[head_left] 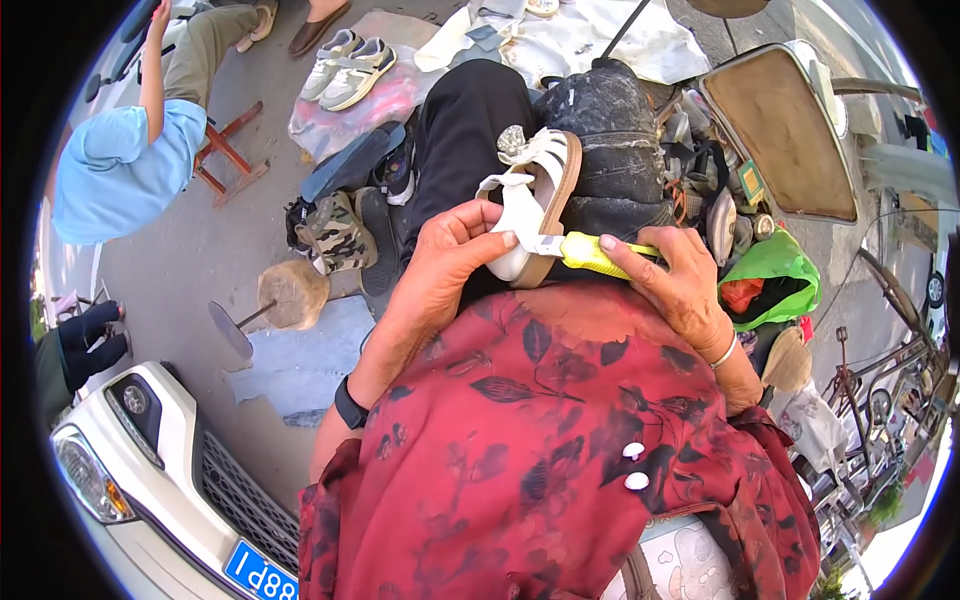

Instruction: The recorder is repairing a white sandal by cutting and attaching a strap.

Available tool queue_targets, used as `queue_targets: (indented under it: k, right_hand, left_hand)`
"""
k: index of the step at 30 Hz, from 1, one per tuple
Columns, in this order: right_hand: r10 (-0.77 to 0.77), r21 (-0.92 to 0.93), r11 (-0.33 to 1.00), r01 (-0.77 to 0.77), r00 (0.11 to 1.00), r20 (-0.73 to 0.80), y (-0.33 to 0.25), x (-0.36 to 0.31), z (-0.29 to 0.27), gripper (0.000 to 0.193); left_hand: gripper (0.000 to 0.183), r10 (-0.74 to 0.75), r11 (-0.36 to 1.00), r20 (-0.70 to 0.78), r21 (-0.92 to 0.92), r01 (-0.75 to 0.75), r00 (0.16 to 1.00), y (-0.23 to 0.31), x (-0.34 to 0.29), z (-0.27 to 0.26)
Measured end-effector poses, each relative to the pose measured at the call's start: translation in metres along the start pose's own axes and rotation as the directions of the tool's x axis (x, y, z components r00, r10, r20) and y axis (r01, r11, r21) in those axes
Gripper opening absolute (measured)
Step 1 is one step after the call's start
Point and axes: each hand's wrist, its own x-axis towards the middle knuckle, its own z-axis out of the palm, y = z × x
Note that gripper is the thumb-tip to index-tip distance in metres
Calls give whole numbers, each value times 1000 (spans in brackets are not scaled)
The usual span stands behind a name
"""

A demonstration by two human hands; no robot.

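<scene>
My left hand (445, 262) grips a white strappy sandal (528, 200) with a tan sole, held on my lap over dark trousers. The sandal lies tilted, its sole edge facing right. My right hand (672, 275) holds a yellow-handled tool (600, 256) whose pale tip touches the heel end of the sandal's sole. A black band sits on my left wrist and a light bangle on my right. My red leaf-print sleeves fill the lower picture.
A black worn bag (610, 130) lies beyond the sandal. Slippers and a camouflage shoe (335, 235) lie on the ground at left, with white sneakers (345, 68) farther off. A person in a blue shirt (120, 165) sits far left. A white car front (150, 480) is at lower left; a green bag (775, 265) at right.
</scene>
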Motion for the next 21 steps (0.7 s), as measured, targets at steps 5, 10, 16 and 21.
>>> queue_targets:
  k: [5,10,16,21]
  right_hand:
    - [-8,-50,999,8,1000,4,3,-1,4,53]
    - [-2,-104,995,1,1000,-6,2,-1,5,55]
    - [38,-8,999,-38,999,37,-4,1,5,61]
    - [73,-85,994,-72,997,10,-6,6,8,60]
  left_hand:
    - [19,-9,1000,-14,11,10,1000,1,0,0]
    - [18,-24,1000,-20,-2,24,1000,0,1,0]
    - [19,11,1000,-34,1,-11,999,-3,2,-2]
    - [16,-29,999,2,31,29,1000,0,3,-2]
